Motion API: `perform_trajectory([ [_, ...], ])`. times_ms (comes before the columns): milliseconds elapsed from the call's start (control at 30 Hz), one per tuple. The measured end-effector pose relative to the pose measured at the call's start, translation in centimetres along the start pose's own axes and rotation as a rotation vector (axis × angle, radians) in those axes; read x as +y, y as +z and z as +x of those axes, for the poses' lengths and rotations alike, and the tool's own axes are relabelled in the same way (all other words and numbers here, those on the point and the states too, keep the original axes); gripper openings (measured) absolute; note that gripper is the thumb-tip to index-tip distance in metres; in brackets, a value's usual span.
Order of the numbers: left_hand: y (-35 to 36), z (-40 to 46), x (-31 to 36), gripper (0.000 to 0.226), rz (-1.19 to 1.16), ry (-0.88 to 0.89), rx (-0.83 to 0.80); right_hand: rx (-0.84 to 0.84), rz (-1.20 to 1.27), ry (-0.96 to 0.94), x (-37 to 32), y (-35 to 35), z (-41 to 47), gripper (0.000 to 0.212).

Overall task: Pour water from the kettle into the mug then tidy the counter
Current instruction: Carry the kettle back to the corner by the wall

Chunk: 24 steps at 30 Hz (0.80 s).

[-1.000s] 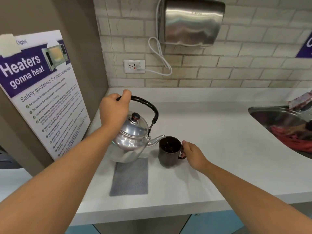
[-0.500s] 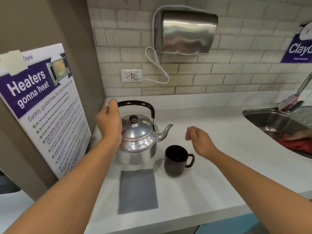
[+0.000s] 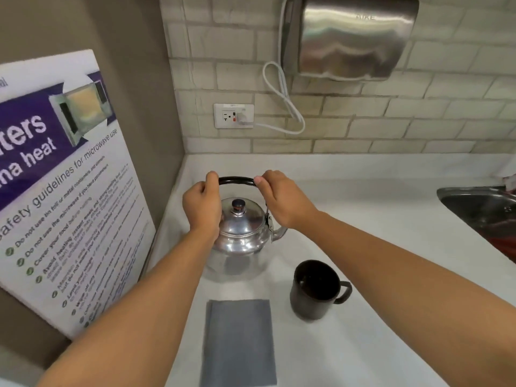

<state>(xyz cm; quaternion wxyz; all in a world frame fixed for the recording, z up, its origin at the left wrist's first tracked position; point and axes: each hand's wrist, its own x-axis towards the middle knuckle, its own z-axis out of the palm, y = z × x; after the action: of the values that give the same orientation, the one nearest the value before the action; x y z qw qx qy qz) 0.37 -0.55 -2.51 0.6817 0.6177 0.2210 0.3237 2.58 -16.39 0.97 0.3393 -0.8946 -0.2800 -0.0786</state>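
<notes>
A shiny metal kettle (image 3: pixel 240 241) with a black handle stands upright on the white counter (image 3: pixel 377 247), close to the left wall. My left hand (image 3: pixel 202 205) grips the left end of the handle. My right hand (image 3: pixel 282 198) holds the right end of the same handle. A dark mug (image 3: pixel 314 290) stands in front and to the right of the kettle, handle pointing right, nobody touching it. A folded grey cloth (image 3: pixel 240 343) lies flat on the counter in front of the kettle.
A steel sink (image 3: pixel 485 208) with something red inside sits at the right edge. A safety poster (image 3: pixel 64 191) leans on the left wall. Above the counter hang a steel hand dryer (image 3: pixel 351 37) and a wall socket (image 3: pixel 234 115) with its white cord.
The kettle was tipped over the mug, then set down upright behind the cloth. My right hand left the mug and moved onto the kettle handle. The camera has moved closer.
</notes>
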Motion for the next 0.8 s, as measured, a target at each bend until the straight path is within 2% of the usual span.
perform_trajectory([
  [233, 0.8, 2.8, -3.4, 0.05, 0.062, -0.021, 0.037, -0.16, -0.047, -0.038, 2.7, 2.3, 2.9, 0.039],
  [500, 1.2, 5.2, -5.4, 0.05, 0.072, 0.002, 0.072, -0.165, -0.026, -0.085, 4.3, 4.4, 5.5, 0.039],
  [600, 1.0, 5.7, -6.1, 0.059, 0.185, 0.037, 0.039, -0.144, -0.021, -0.053, 5.1, 5.2, 6.4, 0.042],
  [700, 0.7, 6.7, -6.2, 0.068, 0.413, 0.11, 0.02, -0.153, -0.053, 0.01, 6.0, 5.9, 7.6, 0.044],
  [800, 0.5, 8.2, -6.1, 0.053, 0.582, 0.139, -0.041, -0.185, -0.106, 0.047, 6.7, 6.4, 8.5, 0.044],
])
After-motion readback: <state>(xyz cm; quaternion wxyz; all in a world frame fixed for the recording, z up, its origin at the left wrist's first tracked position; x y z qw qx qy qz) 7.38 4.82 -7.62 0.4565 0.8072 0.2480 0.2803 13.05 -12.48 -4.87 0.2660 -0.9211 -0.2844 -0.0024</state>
